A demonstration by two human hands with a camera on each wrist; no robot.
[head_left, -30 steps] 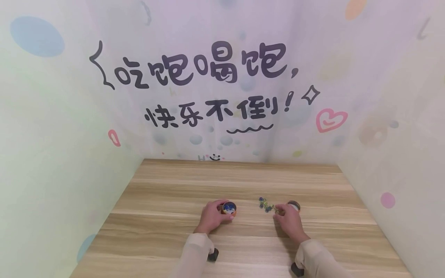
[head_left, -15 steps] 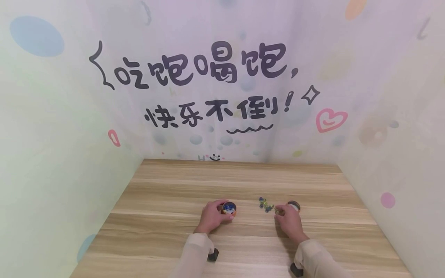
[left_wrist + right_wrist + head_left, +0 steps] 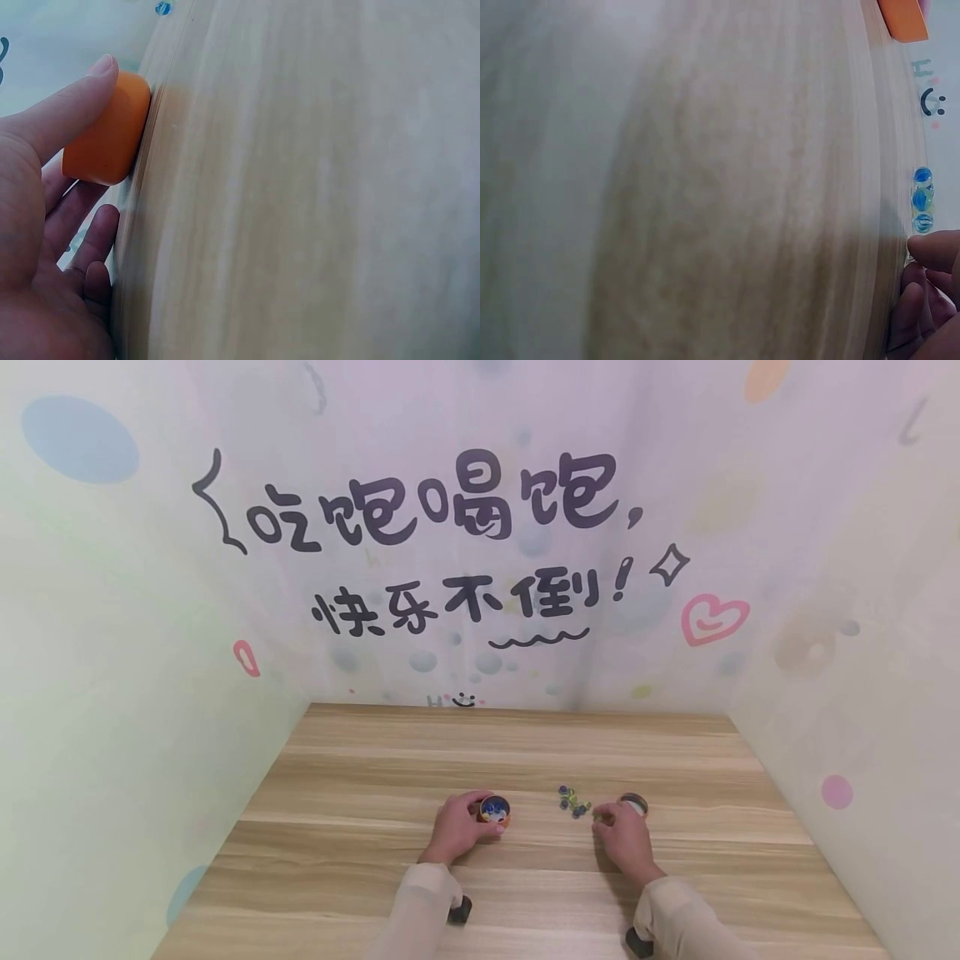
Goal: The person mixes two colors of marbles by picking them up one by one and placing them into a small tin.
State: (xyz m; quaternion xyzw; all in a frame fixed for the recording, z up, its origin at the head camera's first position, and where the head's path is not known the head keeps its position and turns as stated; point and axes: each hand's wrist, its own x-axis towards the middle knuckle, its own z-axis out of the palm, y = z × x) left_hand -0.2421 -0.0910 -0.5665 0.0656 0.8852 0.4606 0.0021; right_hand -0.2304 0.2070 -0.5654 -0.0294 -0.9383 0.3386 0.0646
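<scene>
Head view: your left hand [image 3: 459, 828] curls around the orange cup [image 3: 494, 811] on the wooden table [image 3: 360, 777]; your right hand [image 3: 624, 839] rests, fingers bent, at the marbles [image 3: 573, 802], beside a second cup [image 3: 633, 804]. Left wrist view: thumb and fingers grip the orange cup [image 3: 109, 139]. Right wrist view: your curled fingertips [image 3: 934, 251] sit just beside three blue marbles [image 3: 922, 199]; whether they pinch one cannot be told.

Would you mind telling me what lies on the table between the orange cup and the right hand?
A small cluster of marbles lies there, nearer the right hand than the orange cup; otherwise the table between them is bare. The head view shows it.
</scene>
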